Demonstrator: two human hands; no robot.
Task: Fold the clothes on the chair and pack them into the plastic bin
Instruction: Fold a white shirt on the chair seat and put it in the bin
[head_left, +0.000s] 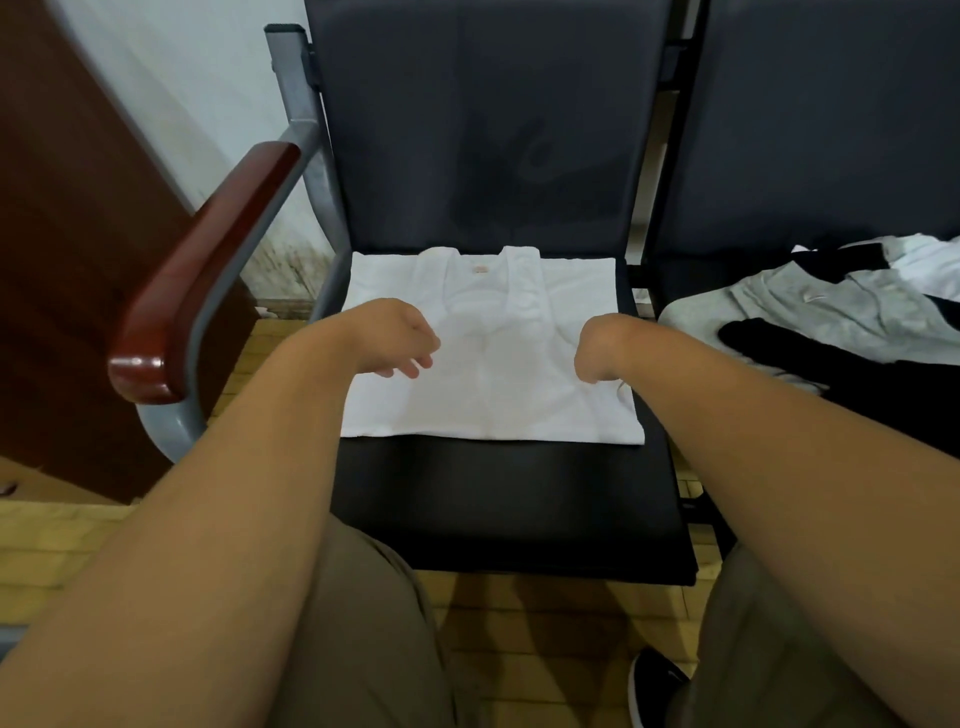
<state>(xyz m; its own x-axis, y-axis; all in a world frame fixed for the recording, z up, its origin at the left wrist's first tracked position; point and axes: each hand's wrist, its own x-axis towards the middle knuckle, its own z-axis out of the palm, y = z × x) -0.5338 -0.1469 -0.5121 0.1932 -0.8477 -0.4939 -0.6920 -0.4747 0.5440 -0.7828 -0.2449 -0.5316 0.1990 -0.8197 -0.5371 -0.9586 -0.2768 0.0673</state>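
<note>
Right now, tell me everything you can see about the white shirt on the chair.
The white shirt is thin, soft-looking cloth, folded into a flat, neat rectangle. Its neck opening faces the chair back, with a small pinkish label inside. It lies on the rear part of the dark seat. The left hand and right hand are over it, wrists bent down. Whether they touch it cannot be told.
</note>
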